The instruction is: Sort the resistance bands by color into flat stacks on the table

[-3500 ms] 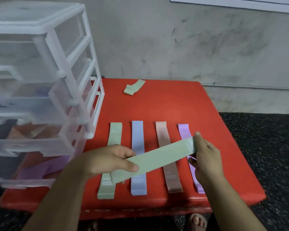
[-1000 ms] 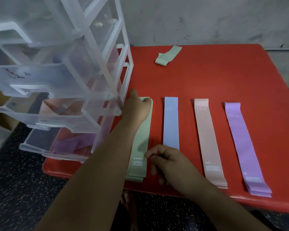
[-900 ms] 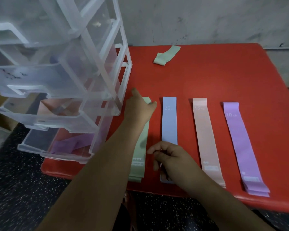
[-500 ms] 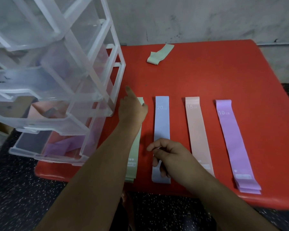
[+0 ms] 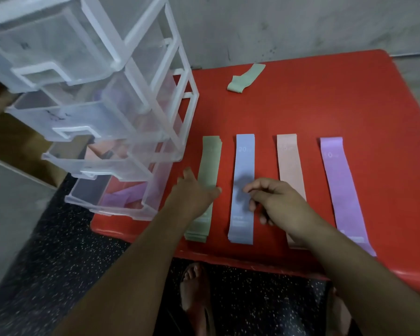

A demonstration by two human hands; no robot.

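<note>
Pale-green flat band stack (image 5: pixel 210 161) — squaring, seemingly: left hand (image 5: pixel 194 194) spread on it, right hand (image 5: pixel 277 202) slack, empty; next, likely — far folded green band (image 5: pixel 246 77).

Bright red bench (image 5: pixel 313 112). Under the left grip (image 5: pixel 194 192), a sage green stack (image 5: pixel 210 161); between the grips, a pale blue stack (image 5: pixel 244 166) with faint white numerals; past the right grip (image 5: pixel 274 200), a peach pink stack (image 5: pixel 289 161), then a lilac stack (image 5: pixel 337 178). Far beyond both, a green loose band (image 5: pixel 245 78). Left of the left grip, a clear, white-framed drawer unit (image 5: pixel 131 69) over a black, white-speckled floor (image 5: pixel 58 275)
</note>
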